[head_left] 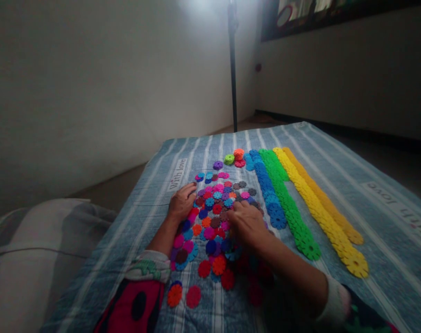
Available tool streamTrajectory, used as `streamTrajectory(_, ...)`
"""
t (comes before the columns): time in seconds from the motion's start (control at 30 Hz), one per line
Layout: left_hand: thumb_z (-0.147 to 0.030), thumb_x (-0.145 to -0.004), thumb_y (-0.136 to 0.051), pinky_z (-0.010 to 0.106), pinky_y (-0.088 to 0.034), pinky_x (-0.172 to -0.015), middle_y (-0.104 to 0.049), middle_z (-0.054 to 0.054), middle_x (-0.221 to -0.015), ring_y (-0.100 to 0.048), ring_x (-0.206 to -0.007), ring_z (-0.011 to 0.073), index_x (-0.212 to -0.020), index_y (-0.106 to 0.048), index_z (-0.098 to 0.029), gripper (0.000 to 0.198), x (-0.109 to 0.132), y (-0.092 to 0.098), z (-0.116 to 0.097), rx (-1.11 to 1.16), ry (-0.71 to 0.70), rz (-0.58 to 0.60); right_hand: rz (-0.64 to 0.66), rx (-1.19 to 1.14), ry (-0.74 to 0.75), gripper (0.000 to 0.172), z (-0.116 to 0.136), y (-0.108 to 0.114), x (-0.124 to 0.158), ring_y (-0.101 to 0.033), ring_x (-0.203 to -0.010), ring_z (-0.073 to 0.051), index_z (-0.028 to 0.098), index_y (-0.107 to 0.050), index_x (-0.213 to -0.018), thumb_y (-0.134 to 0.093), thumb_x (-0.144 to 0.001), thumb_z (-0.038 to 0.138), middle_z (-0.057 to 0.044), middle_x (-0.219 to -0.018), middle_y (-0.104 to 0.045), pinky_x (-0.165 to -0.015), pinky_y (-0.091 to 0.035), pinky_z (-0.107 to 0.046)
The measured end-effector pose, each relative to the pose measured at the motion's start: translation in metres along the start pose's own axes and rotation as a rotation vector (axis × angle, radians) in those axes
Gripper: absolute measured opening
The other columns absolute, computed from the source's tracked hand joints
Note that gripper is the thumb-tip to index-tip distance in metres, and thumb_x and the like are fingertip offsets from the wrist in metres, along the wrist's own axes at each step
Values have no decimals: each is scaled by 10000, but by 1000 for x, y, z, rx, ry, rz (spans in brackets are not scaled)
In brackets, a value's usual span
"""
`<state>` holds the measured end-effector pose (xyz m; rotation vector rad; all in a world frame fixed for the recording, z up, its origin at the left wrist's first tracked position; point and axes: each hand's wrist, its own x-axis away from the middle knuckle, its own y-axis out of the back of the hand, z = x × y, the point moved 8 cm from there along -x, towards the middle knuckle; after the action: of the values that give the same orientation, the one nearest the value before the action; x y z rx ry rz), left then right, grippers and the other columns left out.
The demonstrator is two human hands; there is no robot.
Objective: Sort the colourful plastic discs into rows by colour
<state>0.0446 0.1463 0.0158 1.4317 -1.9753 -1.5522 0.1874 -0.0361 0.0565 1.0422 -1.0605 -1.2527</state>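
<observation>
Judging by one-colour rows (291, 208) at 2 o'clock, sorting is prob. partly done; mixed pile (216, 209) at 12 o'clock is left. Your L hand (182, 202) is loosely extended; R hand (247, 222) curled, cannot tell if pinching.

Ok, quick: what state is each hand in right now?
Left hand: open, fingers loosely extended at the left edge of the discs.
Right hand: fingers curled down over the discs; whether it grips one cannot be told.

We have free passage over the bare striped cloth (113, 249) along the left; the mixed disc pile (206, 222) obstructs the middle, the blue row (264, 181), green row (288, 208) and yellow row (316, 217) the right.
</observation>
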Motion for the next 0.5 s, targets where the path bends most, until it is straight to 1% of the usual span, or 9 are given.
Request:
streamTrajectory(0.1, -238, -807, -480, 356, -422, -1090, -645, 48, -1275, -584, -1198, 205, -1037, -711, -208, 327, 0, -1, 1, 1, 5, -2, 13, 16, -16, 238, -6, -4, -5, -544, -963, -240, 189, -719, -930, -489, -879, 157, -125, -1005, -639, -691, -406, -304)
streamTrajectory(0.23, -254, -819, -467, 360, -410, -1098, -638, 70, -1284, -577, -1209, 206, -1048, -704, -191, 336, -1, -3, 1, -5, 8, 9, 20, 26, -21, 240, -10, -8, -4, -535, -949, -243, 198, -721, -925, -485, -886, 184, -131, -1013, -630, -699, -398, -311)
streamTrajectory(0.37, -258, -815, -453, 357, -412, -1096, -634, 76, -1289, -578, -1208, 212, -1041, -706, -176, 349, -2, -2, 1, -15, 12, 10, -1, 16, -32, 237, -8, -7, -4, -541, -943, -244, 177, -714, -918, -480, -884, 170, -141, -1012, -634, -716, -398, -323)
streamTrajectory(0.5, -264, -805, -450, 357, -414, -1096, -640, 52, -1283, -581, -1203, 213, -1028, -710, -196, 349, -3, -1, 2, -18, 12, 7, 10, -11, -46, 258, -4, -6, -5, -548, -931, -243, 163, -707, -934, -452, -896, 149, -140, -995, -640, -698, -396, -324)
